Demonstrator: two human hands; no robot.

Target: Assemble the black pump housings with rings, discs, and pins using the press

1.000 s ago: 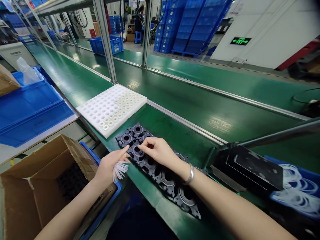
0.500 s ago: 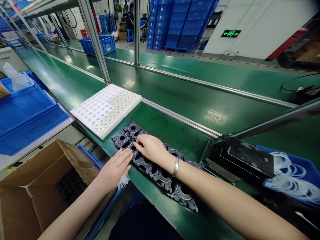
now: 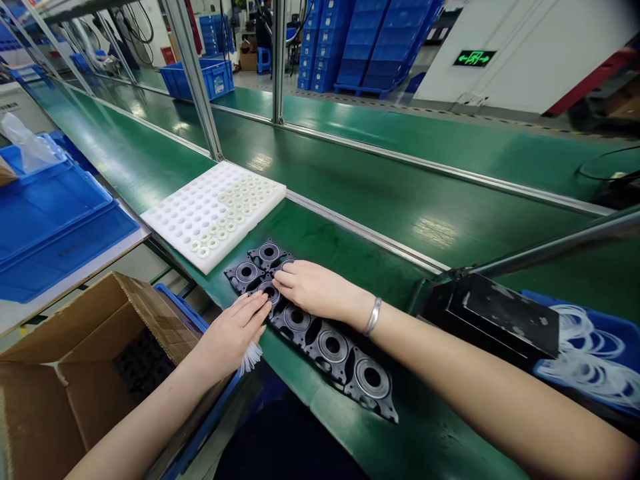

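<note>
Several black moulded parts with round holes (image 3: 334, 350) lie in two rows on the green bench. My right hand (image 3: 315, 289) rests flat on the far parts, fingers stretched out and pressing down. My left hand (image 3: 234, 331) lies with its fingers extended onto a black part (image 3: 270, 291) near the bench edge, while a small bundle of thin white rings (image 3: 249, 358) sticks out from under its palm. A white foam tray (image 3: 173, 221) with round pockets, some holding white rings (image 3: 233, 202), sits just beyond the black parts.
An open cardboard box (image 3: 75, 373) with black parts inside stands at lower left. Blue crates (image 3: 50, 213) sit at left. A black fixture (image 3: 500, 320) and a blue bin of clear rings (image 3: 590, 360) are at right. Behind runs the green conveyor belt (image 3: 400, 200).
My right hand went from a pinch over one part to lying flat on the far row. My left hand slid forward onto the parts, still carrying the white rings.
</note>
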